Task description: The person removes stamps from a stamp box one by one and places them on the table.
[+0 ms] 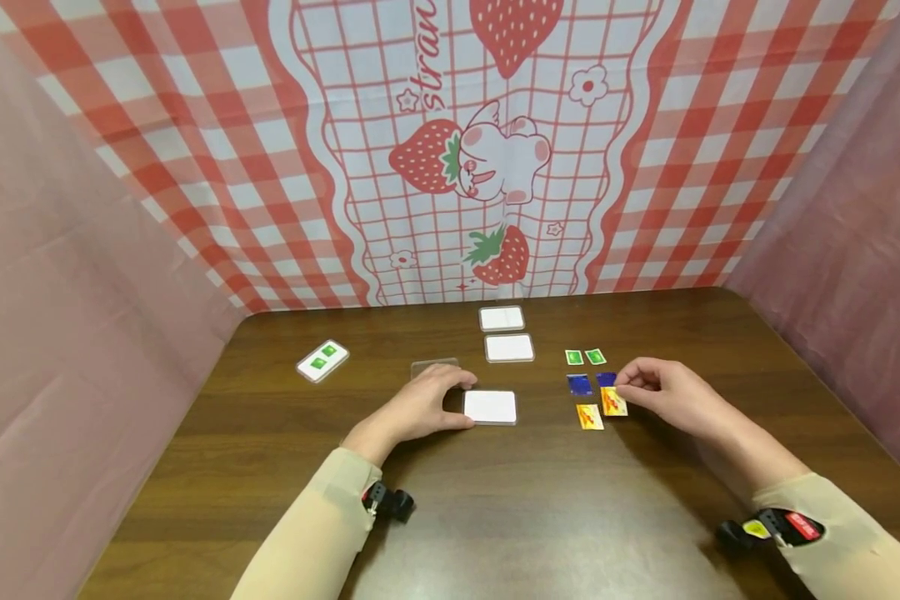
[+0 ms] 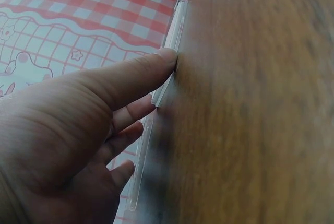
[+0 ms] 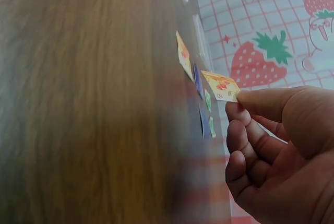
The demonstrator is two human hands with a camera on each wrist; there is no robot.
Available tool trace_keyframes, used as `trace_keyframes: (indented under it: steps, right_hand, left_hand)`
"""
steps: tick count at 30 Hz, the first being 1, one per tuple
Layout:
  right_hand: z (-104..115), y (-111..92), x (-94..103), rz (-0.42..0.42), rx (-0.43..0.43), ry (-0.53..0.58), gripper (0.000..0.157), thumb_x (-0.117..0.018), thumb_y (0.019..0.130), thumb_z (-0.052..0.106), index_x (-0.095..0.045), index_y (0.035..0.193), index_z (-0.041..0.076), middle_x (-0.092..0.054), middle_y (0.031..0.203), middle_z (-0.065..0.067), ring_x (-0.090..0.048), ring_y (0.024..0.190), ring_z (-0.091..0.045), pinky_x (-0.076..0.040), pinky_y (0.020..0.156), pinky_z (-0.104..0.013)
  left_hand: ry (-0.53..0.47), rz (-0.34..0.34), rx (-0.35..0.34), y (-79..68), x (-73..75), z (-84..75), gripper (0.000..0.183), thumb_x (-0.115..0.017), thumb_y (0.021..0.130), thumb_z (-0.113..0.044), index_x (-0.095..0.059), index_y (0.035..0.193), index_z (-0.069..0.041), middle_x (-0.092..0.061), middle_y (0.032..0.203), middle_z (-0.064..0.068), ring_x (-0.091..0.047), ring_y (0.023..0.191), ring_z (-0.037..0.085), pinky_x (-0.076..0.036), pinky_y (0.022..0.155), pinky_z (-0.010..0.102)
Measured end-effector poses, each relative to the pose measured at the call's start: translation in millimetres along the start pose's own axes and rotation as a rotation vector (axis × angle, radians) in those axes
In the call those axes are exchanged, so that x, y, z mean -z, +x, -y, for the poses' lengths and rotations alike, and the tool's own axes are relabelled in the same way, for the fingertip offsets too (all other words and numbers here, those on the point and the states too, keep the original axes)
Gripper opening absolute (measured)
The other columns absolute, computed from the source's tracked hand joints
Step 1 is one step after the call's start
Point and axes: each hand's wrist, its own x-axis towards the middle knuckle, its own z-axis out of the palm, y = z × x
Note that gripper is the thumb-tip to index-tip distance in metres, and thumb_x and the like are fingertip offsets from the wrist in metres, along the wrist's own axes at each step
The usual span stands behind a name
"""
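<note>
In the head view my left hand (image 1: 418,404) is at the near white card in a clear case (image 1: 491,407), thumb and index finger at its left edges. The left wrist view shows the thumb against the side of that case. My right hand (image 1: 671,396) pinches a small yellow-orange picture piece (image 1: 613,402) between thumb and fingertips. In the right wrist view this piece (image 3: 221,86) is tilted above the table. Beside it lie another yellow-orange piece (image 1: 589,417), a dark blue piece (image 1: 579,384) and a second blue piece (image 1: 607,379), partly hidden.
Two small green pieces, a left one (image 1: 573,357) and a right one (image 1: 596,357), lie farther back. Two more white cards, nearer (image 1: 509,347) and farther (image 1: 502,318), lie mid-table. A clear case (image 1: 432,365) is partly behind my left hand. A card with two green pictures (image 1: 322,361) lies left.
</note>
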Motion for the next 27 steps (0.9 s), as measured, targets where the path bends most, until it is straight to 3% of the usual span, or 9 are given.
trace_keyframes:
  steps: [9,19,21,27]
  right_hand:
    - [-11.8,-0.9,0.2,0.03,0.005,0.001,0.012,-0.077,0.107,0.021,-0.075,0.109,0.009,-0.069,0.094,0.0,-0.058,0.085,-0.016,-0.05,0.073,-0.028]
    - [-17.1,-0.9,-2.7,0.02,0.038,-0.089,0.008,-0.079,0.104,0.019,-0.075,0.103,0.012,-0.067,0.092,0.003,-0.058,0.086,-0.017,-0.05,0.074,-0.03]
    - [-17.3,-0.8,-3.3,0.021,0.041,-0.1,0.007,-0.079,0.104,0.018,-0.075,0.103,0.012,-0.067,0.092,0.003,-0.058,0.086,-0.017,-0.049,0.074,-0.031]
    - [-18.1,0.1,-4.6,0.014,0.055,-0.132,0.006,-0.08,0.102,0.016,-0.075,0.102,0.013,-0.066,0.09,0.004,-0.057,0.084,-0.018,-0.049,0.074,-0.032]
  left_hand:
    - [0.01,0.001,-0.002,0.1,0.8,0.6,0.066,-0.092,0.09,-0.05,-0.069,0.143,-0.018,-0.069,0.135,-0.003,-0.057,0.14,0.022,-0.043,0.122,0.045]
    - [-0.039,0.005,0.007,-6.9,18.3,-24.9,0.065,-0.092,0.092,-0.043,-0.068,0.143,-0.012,-0.069,0.137,0.004,-0.054,0.143,0.029,-0.038,0.125,0.047]
    - [-0.064,0.007,0.012,-5.0,14.0,-18.3,0.065,-0.093,0.091,-0.044,-0.069,0.143,-0.014,-0.069,0.136,0.002,-0.054,0.143,0.027,-0.038,0.125,0.046]
    - [-0.01,0.001,0.005,-1.1,3.7,-5.7,0.065,-0.094,0.089,-0.046,-0.069,0.142,-0.017,-0.069,0.135,-0.001,-0.056,0.141,0.024,-0.042,0.123,0.046]
